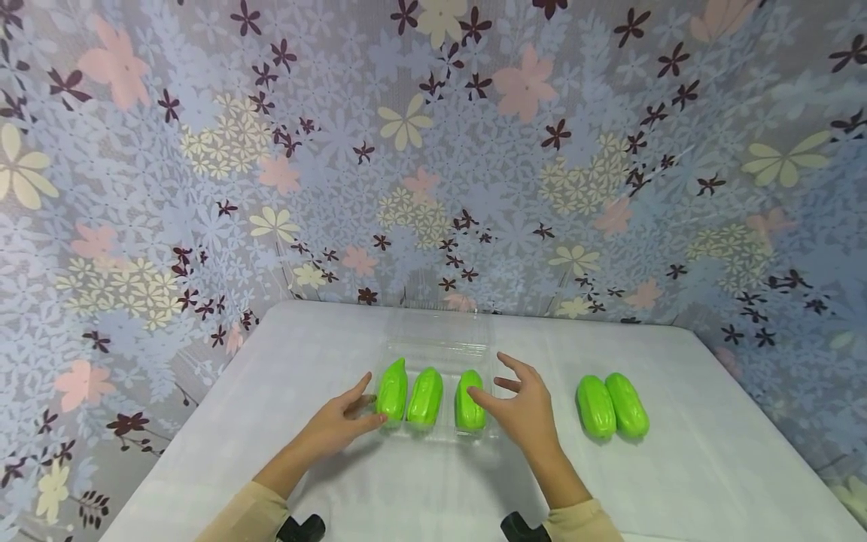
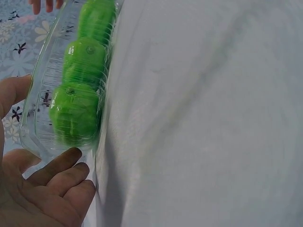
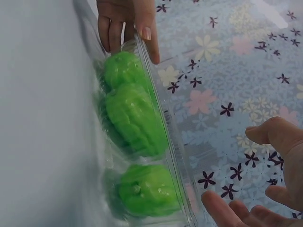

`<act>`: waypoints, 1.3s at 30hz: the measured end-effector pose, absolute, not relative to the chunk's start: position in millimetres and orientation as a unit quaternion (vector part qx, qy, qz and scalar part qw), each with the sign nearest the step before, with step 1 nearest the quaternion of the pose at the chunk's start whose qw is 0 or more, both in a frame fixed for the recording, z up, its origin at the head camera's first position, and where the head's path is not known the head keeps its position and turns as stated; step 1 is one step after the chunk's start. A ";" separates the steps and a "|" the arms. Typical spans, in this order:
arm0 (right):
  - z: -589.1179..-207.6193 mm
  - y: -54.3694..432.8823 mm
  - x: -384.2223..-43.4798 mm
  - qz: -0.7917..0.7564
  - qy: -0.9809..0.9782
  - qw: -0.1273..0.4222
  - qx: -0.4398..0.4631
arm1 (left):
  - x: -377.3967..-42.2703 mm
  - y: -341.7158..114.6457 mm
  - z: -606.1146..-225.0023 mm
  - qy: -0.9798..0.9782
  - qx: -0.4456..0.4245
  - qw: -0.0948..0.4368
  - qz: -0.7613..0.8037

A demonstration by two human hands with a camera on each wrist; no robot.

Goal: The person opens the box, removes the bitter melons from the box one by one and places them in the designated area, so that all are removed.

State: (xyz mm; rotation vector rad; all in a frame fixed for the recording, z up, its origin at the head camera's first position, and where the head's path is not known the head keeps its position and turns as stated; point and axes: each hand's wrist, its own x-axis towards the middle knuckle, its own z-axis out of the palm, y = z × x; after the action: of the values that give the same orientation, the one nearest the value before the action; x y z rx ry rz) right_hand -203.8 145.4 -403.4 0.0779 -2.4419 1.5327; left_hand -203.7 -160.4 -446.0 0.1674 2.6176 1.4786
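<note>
A clear plastic box (image 1: pixel 443 436) with its lid (image 1: pixel 439 329) folded back holds three bright green, ridged oblong vegetables. Two of them, the left vegetable (image 1: pixel 390 395) and the middle vegetable (image 1: pixel 424 397), lie close together; the third vegetable (image 1: pixel 469 414) lies apart at the right. At the box's left end is my left hand (image 1: pixel 339 425), fingers loosely bent, thumb by the rim; in the left wrist view its lower fingers curl beside the end wall without a clear grip. My right hand (image 1: pixel 527 414) hovers at the right end, thumb and fingers spread, holding nothing.
Two more green vegetables, a nearer one (image 1: pixel 597 408) and one beside it (image 1: pixel 627 405), lie side by side on the white tablecloth (image 1: pixel 704 467) to the right. Behind the table stands a flowered wall covering (image 1: pixel 339 188).
</note>
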 end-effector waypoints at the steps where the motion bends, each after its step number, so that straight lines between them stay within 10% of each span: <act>1: -403.7 144.1 -203.8 0.531 -0.838 0.124 0.026 | -203.9 -160.2 -446.2 0.868 0.055 0.065 0.490; 39: -414.8 95.1 -206.8 0.569 -0.821 0.025 0.042 | -205.1 -160.0 -447.4 0.868 0.062 0.061 0.489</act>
State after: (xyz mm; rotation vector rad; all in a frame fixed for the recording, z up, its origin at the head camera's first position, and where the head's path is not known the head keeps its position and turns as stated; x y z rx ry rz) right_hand -206.8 95.1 -414.8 0.1305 -2.5394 1.7581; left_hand -205.1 -160.0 -447.4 0.1865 2.6271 1.4783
